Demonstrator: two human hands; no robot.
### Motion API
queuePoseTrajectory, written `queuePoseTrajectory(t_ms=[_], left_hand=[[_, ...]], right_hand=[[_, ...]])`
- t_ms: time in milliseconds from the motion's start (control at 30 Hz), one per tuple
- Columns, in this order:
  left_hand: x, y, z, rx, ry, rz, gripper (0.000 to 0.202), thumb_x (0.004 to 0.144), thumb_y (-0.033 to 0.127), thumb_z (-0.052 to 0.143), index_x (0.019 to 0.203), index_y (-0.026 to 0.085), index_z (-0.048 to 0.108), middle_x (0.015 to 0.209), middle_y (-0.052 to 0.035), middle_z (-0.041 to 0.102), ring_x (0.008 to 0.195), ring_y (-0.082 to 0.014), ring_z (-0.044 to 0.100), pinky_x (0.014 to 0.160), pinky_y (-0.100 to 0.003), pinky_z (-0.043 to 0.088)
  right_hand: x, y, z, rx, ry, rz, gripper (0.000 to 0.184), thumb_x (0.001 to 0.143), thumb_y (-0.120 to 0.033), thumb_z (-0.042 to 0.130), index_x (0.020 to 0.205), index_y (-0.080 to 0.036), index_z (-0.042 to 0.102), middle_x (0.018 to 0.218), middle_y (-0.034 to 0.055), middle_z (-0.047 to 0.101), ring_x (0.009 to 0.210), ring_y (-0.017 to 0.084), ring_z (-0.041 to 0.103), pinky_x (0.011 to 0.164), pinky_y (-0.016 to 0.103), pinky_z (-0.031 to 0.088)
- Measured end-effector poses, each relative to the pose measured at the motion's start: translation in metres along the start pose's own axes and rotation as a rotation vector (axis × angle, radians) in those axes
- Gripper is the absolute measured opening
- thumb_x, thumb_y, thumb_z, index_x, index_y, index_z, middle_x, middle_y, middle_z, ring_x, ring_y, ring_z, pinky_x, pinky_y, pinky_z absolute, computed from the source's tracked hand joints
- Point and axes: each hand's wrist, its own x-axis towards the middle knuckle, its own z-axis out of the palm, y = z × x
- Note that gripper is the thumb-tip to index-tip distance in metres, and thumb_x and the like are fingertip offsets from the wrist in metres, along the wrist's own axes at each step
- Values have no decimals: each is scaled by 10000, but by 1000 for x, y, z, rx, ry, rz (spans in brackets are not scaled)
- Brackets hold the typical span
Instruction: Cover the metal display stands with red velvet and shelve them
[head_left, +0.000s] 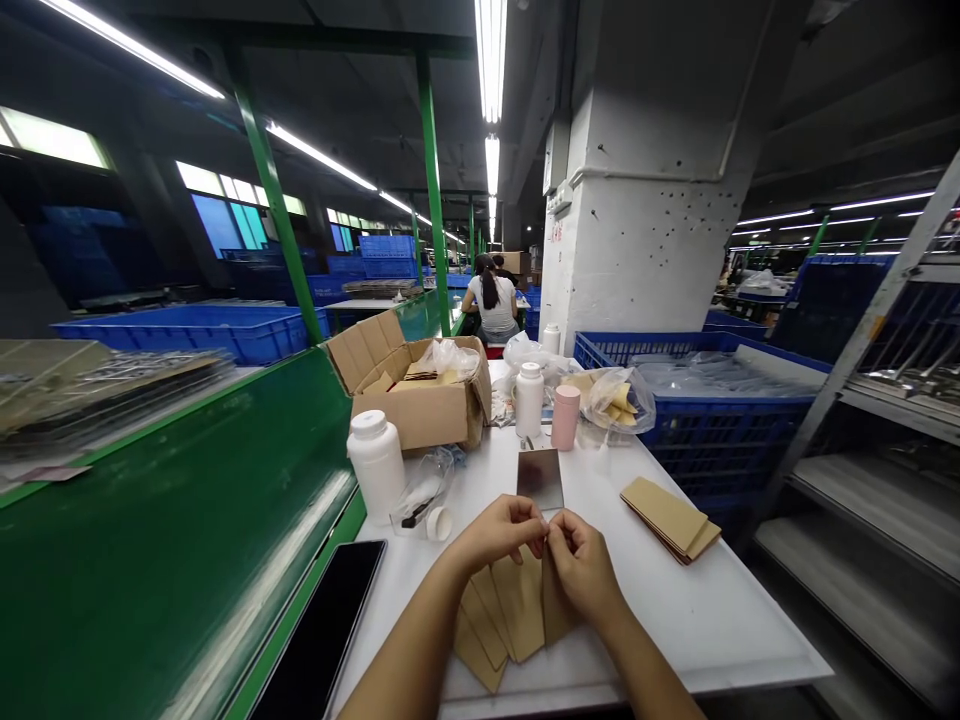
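Note:
My left hand (499, 530) and my right hand (581, 565) meet over the white table (697, 620), their fingertips pinching at the top of a kraft paper sleeve (559, 605). The pinched edge is mostly hidden by my fingers. Several more kraft sleeves (499, 620) lie fanned out under my wrists. Just beyond my fingertips lies a small dark mirrored plate (540, 478). To the right of my hands sits a small stack of kraft sleeves (667, 518).
Beyond my hands stand white plastic bottles (375, 465), a pink bottle (565, 417) and an open cardboard box (409, 395). A black tablet (319, 630) lies at the table's left edge, beside a green conveyor (165, 560). A blue crate (727, 440) stands right; a seated co-worker (491, 300) is far ahead.

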Motion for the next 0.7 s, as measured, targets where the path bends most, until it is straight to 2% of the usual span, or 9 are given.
queuePoseTrajectory(t_ms=[133, 200, 300, 333, 400, 467, 533, 633, 700], left_hand=[[2, -2, 2, -79, 9, -44, 87, 643, 246, 608, 661, 163, 591, 595, -6, 606, 617, -167, 634, 436, -192, 375], [3, -3, 1, -143, 26, -69, 74, 631, 232, 587, 646, 160, 586, 589, -10, 605, 594, -155, 623, 427, -183, 356], [5, -1, -1, -272, 61, -85, 70, 622, 229, 568, 643, 163, 564, 584, -9, 593, 571, -129, 588, 434, -175, 357], [5, -1, -1, -321, 73, -81, 69, 618, 227, 570, 639, 164, 553, 583, -5, 582, 574, -123, 578, 441, -174, 365], [5, 2, -1, -422, 93, -59, 88, 613, 228, 590, 638, 163, 536, 603, 2, 562, 592, -115, 568, 458, -174, 381], [5, 4, 0, -524, 117, -22, 127, 616, 239, 623, 648, 161, 528, 631, 4, 553, 609, -110, 561, 481, -179, 398], [4, 7, -1, -624, 156, 25, 158, 623, 255, 647, 672, 162, 530, 661, 2, 559, 624, -110, 560, 518, -193, 426], [2, 11, -6, -750, 233, 112, 168, 656, 311, 624, 725, 176, 550, 720, 1, 596, 667, -117, 575, 615, -230, 479], [0, 15, -12, -856, 304, 181, 151, 671, 311, 586, 758, 188, 571, 735, 6, 616, 679, -124, 583, 648, -245, 493]], right_hand=[[-3, 2, 0, 33, 38, 34, 273, 868, -362, 473, 655, -193, 493, 601, -17, 498, 556, 128, 438, 535, 242, 338], [-4, 6, 0, 125, 121, 94, 282, 842, -380, 507, 631, -198, 466, 566, -34, 456, 527, 114, 404, 507, 234, 322], [-6, 10, -5, 381, 303, 242, 323, 811, -398, 547, 594, -201, 411, 481, -63, 396, 445, 80, 320, 436, 211, 264], [-7, 10, -8, 487, 354, 286, 315, 797, -394, 564, 600, -197, 418, 486, -60, 430, 435, 73, 329, 418, 202, 259], [-10, 10, -18, 692, 433, 361, 241, 749, -342, 624, 654, -188, 466, 595, -31, 559, 476, 75, 440, 397, 181, 289], [-14, 9, -33, 866, 520, 453, 188, 681, -251, 675, 743, -186, 509, 722, -15, 627, 572, 90, 564, 380, 155, 333], [-20, 10, -55, 989, 626, 537, 220, 638, -167, 676, 790, -192, 518, 697, -30, 616, 598, 96, 616, 354, 127, 351], [-30, 16, -101, 1082, 757, 543, 196, 621, -95, 620, 734, -191, 493, 551, -69, 519, 431, 54, 535, 312, 100, 335], [-34, 18, -134, 1052, 832, 461, 171, 612, -83, 583, 690, -189, 474, 514, -77, 480, 355, 31, 453, 301, 100, 334]])
